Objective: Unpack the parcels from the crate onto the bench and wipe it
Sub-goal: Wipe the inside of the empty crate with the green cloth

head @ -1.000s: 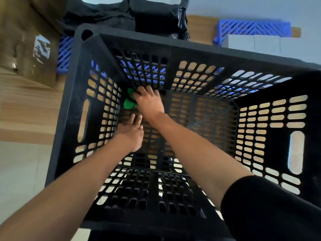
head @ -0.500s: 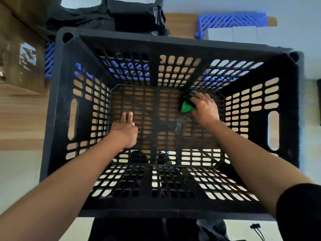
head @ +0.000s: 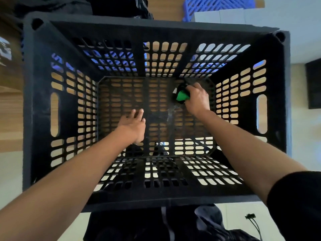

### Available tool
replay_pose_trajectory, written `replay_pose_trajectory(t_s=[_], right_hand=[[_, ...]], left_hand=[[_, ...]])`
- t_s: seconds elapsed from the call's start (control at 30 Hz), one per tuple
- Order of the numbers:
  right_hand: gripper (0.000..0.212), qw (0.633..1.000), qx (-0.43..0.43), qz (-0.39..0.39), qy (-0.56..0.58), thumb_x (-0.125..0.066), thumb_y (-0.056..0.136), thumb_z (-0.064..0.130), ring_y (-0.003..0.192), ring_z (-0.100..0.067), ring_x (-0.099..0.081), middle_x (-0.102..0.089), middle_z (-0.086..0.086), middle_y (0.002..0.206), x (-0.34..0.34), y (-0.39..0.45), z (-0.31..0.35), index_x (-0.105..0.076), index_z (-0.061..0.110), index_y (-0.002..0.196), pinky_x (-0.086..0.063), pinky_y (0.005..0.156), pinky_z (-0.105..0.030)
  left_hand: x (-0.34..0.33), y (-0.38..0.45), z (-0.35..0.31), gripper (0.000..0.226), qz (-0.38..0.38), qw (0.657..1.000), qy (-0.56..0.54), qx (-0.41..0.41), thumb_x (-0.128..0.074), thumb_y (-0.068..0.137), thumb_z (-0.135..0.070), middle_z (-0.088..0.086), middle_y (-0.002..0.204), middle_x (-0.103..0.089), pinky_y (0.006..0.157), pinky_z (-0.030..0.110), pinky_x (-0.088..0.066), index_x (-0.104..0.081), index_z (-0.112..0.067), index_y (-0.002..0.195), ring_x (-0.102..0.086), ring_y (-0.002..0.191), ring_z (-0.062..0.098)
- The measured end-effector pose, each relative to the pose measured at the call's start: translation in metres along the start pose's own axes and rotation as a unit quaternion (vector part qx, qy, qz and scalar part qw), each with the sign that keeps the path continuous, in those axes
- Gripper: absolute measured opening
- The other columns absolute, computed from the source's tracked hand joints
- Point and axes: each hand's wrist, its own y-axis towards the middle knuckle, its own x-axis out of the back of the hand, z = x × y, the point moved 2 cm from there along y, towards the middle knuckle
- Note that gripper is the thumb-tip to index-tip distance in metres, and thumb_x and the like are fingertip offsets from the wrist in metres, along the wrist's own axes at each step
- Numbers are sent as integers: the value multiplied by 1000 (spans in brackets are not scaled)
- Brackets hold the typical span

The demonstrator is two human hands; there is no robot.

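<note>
A big black slotted crate (head: 43, 105) fills the view, seen from above, with no parcels inside. My right hand (head: 197, 100) is down at the far right of the crate floor and grips a green cloth (head: 182, 97) against the bottom. My left hand (head: 133, 124) is inside the crate too, left of centre, fingers straight and spread, over the floor and holding nothing. Black parcels (head: 118, 6) lie on the wooden bench (head: 10, 108) beyond the crate's far rim.
A blue plastic crate (head: 217, 5) and a white box (head: 224, 14) stand at the back right. A brown carton (head: 7, 49) sits at the far left. Dark fabric (head: 191, 225) and a cable (head: 251, 218) lie on the pale floor below the crate.
My right hand has swept the green cloth from the crate's far left corner across the floor to the far right. My left hand shifted slightly toward the middle.
</note>
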Motion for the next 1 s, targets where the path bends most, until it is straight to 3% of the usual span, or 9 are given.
replay_pose_trajectory(t_s=[0.27,0.47,0.6,0.7,0.77,0.83,0.9,0.97,1.0], right_hand=[[49,985,98,141,-34,-64,81,5,111,-40,-61,-58,-9,127,-23,-37,32,-69,19,127,-49,93,-41],[39,923,243,279,-102,-59,88,10,110,-30,-63,-63,-6,122,-43,-78,59,-69,19,125,-52,90,-38],[32,918,129,373,-34,-65,84,4,101,-30,-68,-74,-9,107,-26,-59,57,-72,15,112,-56,81,-34],[23,885,-32,440,146,-71,86,1,99,-28,-71,-75,-8,104,-2,-43,35,-71,13,106,-61,80,-36],[18,876,-125,376,276,-71,89,4,101,-28,-72,-75,-8,106,14,-27,15,-69,15,103,-62,82,-38],[24,911,-172,237,290,-75,87,11,105,-31,-70,-73,-9,111,23,-13,-6,-69,14,111,-60,85,-39],[37,978,-138,99,118,-74,84,17,115,-33,-62,-67,-10,119,24,-8,-18,-70,17,120,-52,93,-39],[41,995,-66,25,-66,-71,82,14,124,-36,-51,-58,-11,127,19,-14,-17,-69,20,123,-43,100,-48],[44,994,-42,10,-96,-71,82,10,124,-36,-50,-55,-12,128,16,-17,-14,-67,19,125,-44,100,-50]], left_hand=[[-3,5,3,70,5,1000,-4,-3,-41,101,-11,3,169,23,118,54,-31,-10,-17,164,13,157,32],[-4,3,2,70,7,1000,-5,-4,-45,104,-21,4,168,26,121,54,-23,-9,-18,164,16,156,33],[-4,0,4,69,11,1000,0,-7,-42,104,-20,5,168,26,122,53,-22,-8,-17,164,15,156,31],[-2,2,6,68,13,1000,-4,-14,-41,104,-22,5,168,26,121,53,-25,-10,-17,164,15,157,31],[-1,2,5,69,16,1000,-5,-14,-43,104,-29,5,168,26,121,53,-25,-10,-17,164,15,157,31],[-2,2,5,72,17,1000,-6,-13,-44,104,-34,4,168,26,121,54,-26,-9,-17,164,14,157,31],[-2,2,4,73,17,1000,-6,-13,-44,104,-35,5,167,27,121,54,-26,-8,-17,164,14,157,31],[-2,1,3,73,18,1000,-4,-13,-44,104,-34,5,167,28,121,54,-26,-7,-16,164,14,157,31],[-2,2,3,72,18,1000,-4,-13,-44,104,-33,5,167,28,121,54,-26,-7,-16,164,15,157,31]])
